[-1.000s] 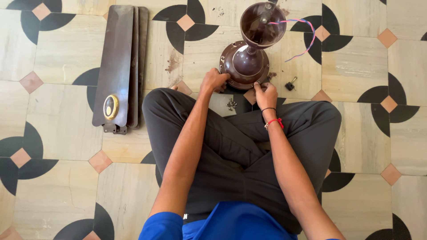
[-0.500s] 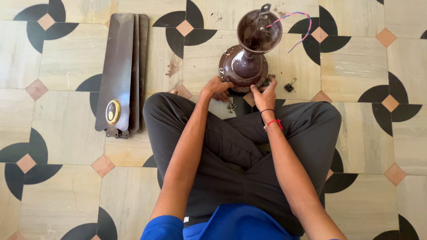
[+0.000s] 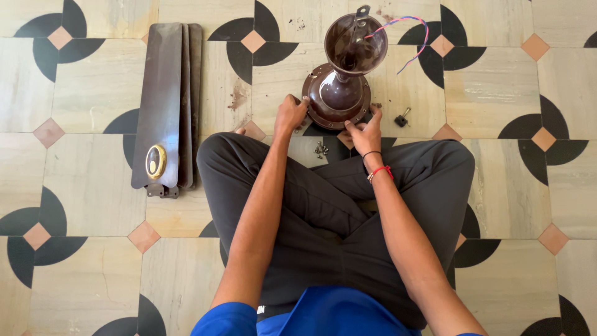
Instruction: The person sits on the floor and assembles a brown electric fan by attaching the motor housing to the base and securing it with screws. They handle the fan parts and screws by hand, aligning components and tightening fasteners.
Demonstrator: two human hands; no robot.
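While both hands, left (image 3: 290, 115) and right (image 3: 365, 132), grip the fan motor (image 3: 336, 95) rim at upper centre, steadiness is best kept by even pressure.

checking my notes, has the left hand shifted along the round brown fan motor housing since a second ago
Yes. The left hand has moved up the left rim of the round brown fan motor housing, away from the small pile of screws lying on the floor tile.

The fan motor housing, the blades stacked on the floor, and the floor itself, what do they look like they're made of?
Fan motor housing: probably painted metal, glossy brown with sharp highlights. Blades: likely painted sheet metal, thin, flat, duller brown; could be something else. Floor: polished stone-look tiles, veined beige with black and terracotta insets.
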